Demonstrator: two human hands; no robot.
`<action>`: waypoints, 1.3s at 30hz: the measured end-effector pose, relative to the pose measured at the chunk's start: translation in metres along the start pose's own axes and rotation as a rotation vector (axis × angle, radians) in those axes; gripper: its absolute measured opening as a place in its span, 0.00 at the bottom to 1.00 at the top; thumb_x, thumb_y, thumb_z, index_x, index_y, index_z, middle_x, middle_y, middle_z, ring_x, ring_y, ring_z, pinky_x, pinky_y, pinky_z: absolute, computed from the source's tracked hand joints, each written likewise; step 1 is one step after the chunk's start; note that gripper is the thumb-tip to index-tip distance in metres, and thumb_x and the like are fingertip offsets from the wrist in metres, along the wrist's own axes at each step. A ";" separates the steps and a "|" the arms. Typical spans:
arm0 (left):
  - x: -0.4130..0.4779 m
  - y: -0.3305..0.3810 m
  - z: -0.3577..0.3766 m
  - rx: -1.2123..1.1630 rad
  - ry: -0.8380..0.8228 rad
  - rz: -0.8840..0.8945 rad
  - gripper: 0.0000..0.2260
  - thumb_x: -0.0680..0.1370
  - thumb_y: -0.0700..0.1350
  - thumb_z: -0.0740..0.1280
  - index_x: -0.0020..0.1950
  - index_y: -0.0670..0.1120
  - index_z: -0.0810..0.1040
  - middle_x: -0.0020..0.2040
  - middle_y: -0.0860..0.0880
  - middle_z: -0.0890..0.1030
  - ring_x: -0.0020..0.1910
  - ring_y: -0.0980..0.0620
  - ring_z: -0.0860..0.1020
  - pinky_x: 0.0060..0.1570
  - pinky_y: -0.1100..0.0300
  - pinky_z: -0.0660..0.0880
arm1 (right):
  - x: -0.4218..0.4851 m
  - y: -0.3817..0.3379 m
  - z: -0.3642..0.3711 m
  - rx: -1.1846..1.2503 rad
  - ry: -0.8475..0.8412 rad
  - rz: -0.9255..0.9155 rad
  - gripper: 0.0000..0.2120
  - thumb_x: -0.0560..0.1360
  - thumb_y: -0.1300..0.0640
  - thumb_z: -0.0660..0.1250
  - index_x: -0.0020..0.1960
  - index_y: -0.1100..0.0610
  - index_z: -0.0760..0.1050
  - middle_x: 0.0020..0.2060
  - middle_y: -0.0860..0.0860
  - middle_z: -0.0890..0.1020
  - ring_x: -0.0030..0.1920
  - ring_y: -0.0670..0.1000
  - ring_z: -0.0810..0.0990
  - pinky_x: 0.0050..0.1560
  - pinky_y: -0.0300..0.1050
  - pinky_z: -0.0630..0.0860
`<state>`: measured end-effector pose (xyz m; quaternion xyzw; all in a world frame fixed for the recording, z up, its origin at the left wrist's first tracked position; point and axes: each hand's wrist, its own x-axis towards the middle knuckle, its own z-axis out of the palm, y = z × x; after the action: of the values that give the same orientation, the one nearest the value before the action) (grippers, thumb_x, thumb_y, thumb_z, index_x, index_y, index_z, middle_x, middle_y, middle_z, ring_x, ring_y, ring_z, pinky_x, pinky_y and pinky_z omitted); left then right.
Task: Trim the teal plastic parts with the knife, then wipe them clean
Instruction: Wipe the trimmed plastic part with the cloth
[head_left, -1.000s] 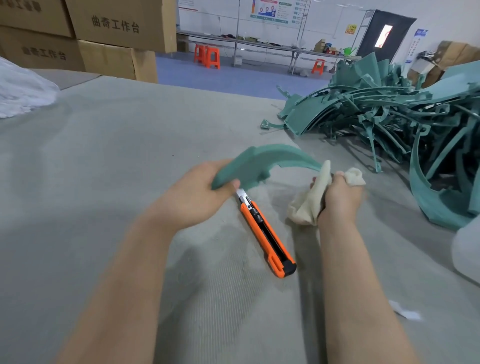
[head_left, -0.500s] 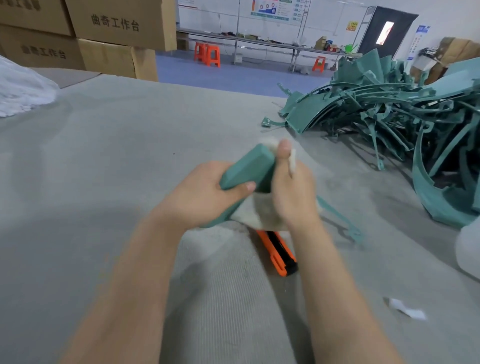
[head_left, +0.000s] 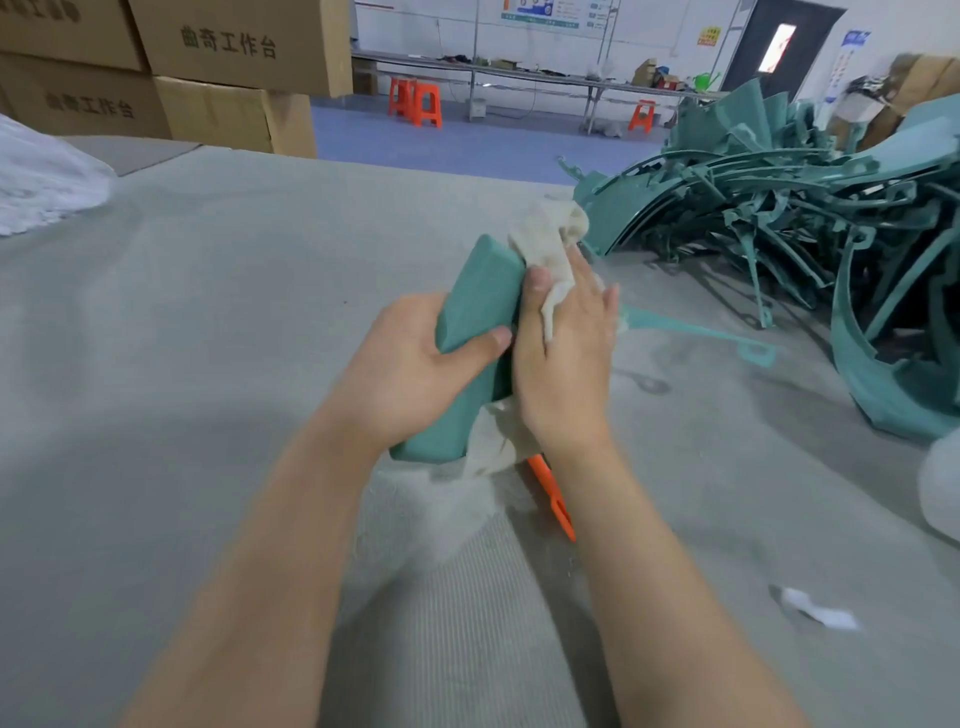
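On grey table (head_left: 208, 364), left hand (head_left: 415, 374) grips teal part (head_left: 480, 291); right hand (head_left: 563, 364) now presses cloth (head_left: 550, 234) flat-fingered against it, wiping begun

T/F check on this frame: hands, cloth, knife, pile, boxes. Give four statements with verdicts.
1. The left hand grips the teal part. True.
2. The right hand holds the knife. False: it presses the cloth against the part; the knife lies on the table, partly hidden by the right forearm.
3. The pile of teal parts lies to the right. True.
4. The boxes stand at the near right. False: far left.
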<state>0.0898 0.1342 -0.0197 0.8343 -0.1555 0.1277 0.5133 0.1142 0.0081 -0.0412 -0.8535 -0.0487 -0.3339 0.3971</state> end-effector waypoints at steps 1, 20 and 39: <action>-0.001 0.000 0.000 0.003 0.001 -0.011 0.12 0.76 0.46 0.69 0.38 0.38 0.76 0.31 0.47 0.77 0.29 0.53 0.74 0.30 0.60 0.69 | 0.002 0.009 0.000 -0.082 0.002 0.044 0.27 0.82 0.47 0.43 0.75 0.56 0.64 0.74 0.51 0.67 0.76 0.47 0.57 0.74 0.43 0.38; -0.002 0.004 -0.007 0.112 -0.050 0.033 0.12 0.74 0.40 0.63 0.30 0.45 0.73 0.25 0.55 0.77 0.25 0.58 0.73 0.26 0.67 0.66 | -0.021 -0.044 0.001 0.535 -0.055 0.095 0.25 0.78 0.38 0.45 0.66 0.46 0.71 0.58 0.39 0.75 0.62 0.34 0.70 0.69 0.39 0.62; -0.006 0.006 -0.019 0.210 0.103 0.069 0.17 0.77 0.44 0.67 0.29 0.49 0.72 0.25 0.58 0.75 0.25 0.59 0.72 0.25 0.68 0.67 | 0.018 0.081 -0.021 -0.331 -0.161 0.632 0.18 0.83 0.53 0.49 0.69 0.48 0.71 0.64 0.52 0.75 0.72 0.55 0.65 0.73 0.64 0.45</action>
<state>0.0813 0.1497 -0.0086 0.8699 -0.1435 0.2036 0.4257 0.1448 -0.0650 -0.0727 -0.9027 0.2410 -0.1301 0.3319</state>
